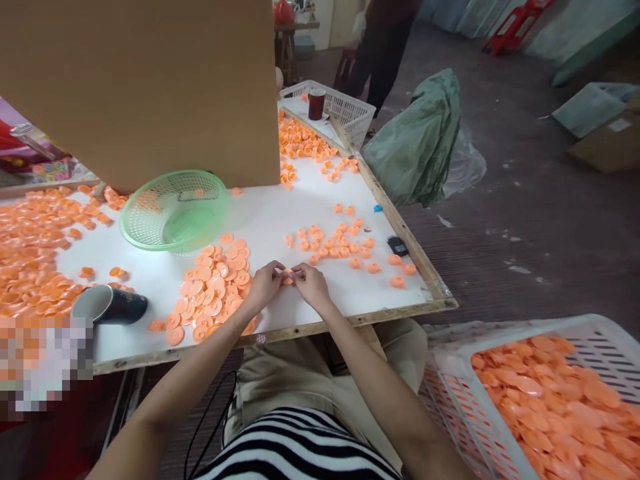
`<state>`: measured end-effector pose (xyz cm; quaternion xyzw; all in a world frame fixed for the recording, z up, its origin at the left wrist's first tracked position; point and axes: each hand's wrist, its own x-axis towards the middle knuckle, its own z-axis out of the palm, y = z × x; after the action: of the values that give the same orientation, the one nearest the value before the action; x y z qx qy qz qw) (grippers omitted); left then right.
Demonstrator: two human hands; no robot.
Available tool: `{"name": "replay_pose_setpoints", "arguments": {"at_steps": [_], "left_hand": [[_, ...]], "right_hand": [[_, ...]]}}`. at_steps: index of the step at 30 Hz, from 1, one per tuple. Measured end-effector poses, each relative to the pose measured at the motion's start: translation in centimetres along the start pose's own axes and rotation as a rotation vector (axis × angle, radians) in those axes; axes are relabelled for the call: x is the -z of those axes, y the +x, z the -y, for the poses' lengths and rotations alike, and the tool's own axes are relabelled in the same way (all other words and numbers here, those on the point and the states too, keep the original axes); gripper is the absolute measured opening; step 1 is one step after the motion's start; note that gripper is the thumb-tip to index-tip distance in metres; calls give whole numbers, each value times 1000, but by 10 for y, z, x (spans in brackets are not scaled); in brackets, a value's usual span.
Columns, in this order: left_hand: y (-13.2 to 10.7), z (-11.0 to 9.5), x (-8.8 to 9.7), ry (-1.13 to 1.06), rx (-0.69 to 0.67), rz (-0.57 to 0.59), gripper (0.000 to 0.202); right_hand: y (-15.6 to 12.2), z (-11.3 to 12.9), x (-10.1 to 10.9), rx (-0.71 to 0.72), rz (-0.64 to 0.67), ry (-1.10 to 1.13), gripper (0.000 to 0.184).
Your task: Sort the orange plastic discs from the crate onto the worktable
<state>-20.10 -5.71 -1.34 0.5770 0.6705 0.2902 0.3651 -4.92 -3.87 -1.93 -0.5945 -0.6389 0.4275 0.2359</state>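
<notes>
My left hand (264, 285) and my right hand (311, 285) meet above the white tabletop (280, 213), fingertips pinched together on one small orange plastic piece (287, 279). Left of my left hand lies a pile of flat orange discs (213, 290). Smaller orange caps (340, 243) are scattered beyond my right hand. Both forearms reach in from the bottom of the view.
A green mesh basket (175, 210) stands behind the disc pile, before a tall cardboard sheet (145, 87). A dark cup (110, 305) lies on its side at left beside a big orange heap (35, 247). A white crate (540, 393) of orange discs sits at lower right. A person (380, 47) stands beyond the table.
</notes>
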Motion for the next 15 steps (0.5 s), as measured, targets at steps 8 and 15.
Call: {"name": "replay_pose_setpoints", "arguments": {"at_steps": [8, 15], "left_hand": [[5, 0, -1, -228, 72, 186, 13], [14, 9, -2, -281, 95, 295, 22]], "right_hand": [[1, -4, 3, -87, 122, 264, 11], [3, -3, 15, -200, 296, 474, 10]]}}
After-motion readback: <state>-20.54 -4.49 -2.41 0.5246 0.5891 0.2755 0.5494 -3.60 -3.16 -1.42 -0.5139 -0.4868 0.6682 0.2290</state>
